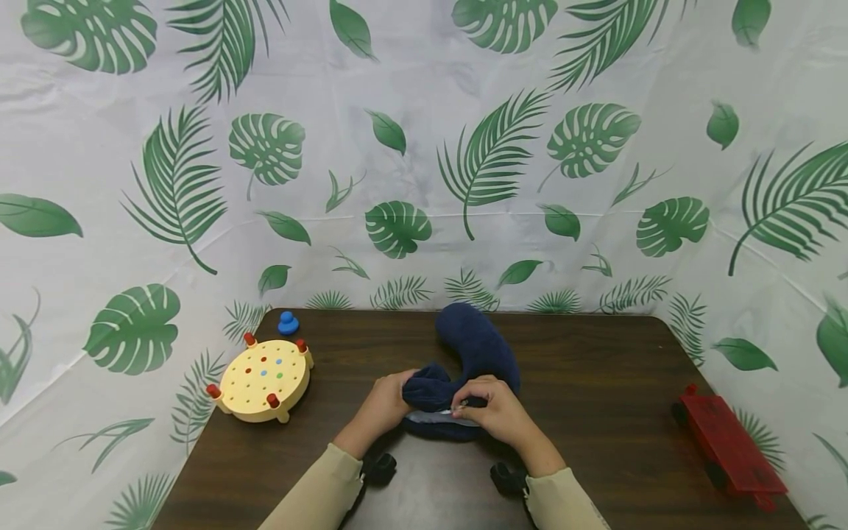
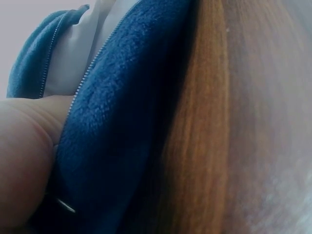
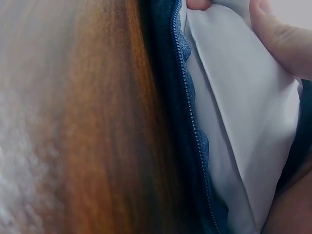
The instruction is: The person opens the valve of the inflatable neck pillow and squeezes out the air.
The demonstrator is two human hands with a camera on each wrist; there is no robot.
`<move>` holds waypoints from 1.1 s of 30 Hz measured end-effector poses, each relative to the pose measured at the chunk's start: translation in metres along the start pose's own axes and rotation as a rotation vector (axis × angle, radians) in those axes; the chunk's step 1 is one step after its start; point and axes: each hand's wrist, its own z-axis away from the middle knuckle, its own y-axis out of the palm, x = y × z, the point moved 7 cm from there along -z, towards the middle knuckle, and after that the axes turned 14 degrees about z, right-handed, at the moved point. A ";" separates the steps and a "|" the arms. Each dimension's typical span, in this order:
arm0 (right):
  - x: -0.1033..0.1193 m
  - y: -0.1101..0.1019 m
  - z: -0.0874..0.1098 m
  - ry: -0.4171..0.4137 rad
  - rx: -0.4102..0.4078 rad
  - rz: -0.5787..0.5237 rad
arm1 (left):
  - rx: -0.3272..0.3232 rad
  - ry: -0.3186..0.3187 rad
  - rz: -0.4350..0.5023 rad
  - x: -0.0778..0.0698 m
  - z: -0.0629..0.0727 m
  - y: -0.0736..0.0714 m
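A navy plush neck pillow (image 1: 483,346) lies curved on the table, its near side unzipped. White inner fabric (image 3: 248,97) shows through the opening, beside the toothed zipper edge (image 3: 187,87). My left hand (image 1: 384,405) grips the bunched navy cover at the pillow's left end; in the left wrist view its thumb (image 2: 24,156) lies by the zipper teeth, other fingers hidden. With thumb and finger, my right hand (image 1: 497,412) pinches the white inner fabric at the right part of the opening.
On the left stands a round yellow pegboard toy (image 1: 265,379) with red-tipped legs; behind it sits a small blue knob-shaped piece (image 1: 288,323). A red toy truck-like object (image 1: 732,442) lies near the right edge. A leaf-print sheet (image 1: 411,169) hangs behind the dark wooden table (image 1: 596,383).
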 end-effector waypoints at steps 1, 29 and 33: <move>0.000 0.000 0.000 0.001 0.000 0.001 | -0.001 0.004 -0.003 0.000 0.000 0.000; 0.001 0.002 0.000 -0.001 0.028 -0.012 | -0.010 0.073 -0.027 -0.003 0.001 0.001; 0.001 0.003 -0.001 -0.012 0.029 -0.005 | -0.002 0.059 -0.026 -0.002 0.000 0.001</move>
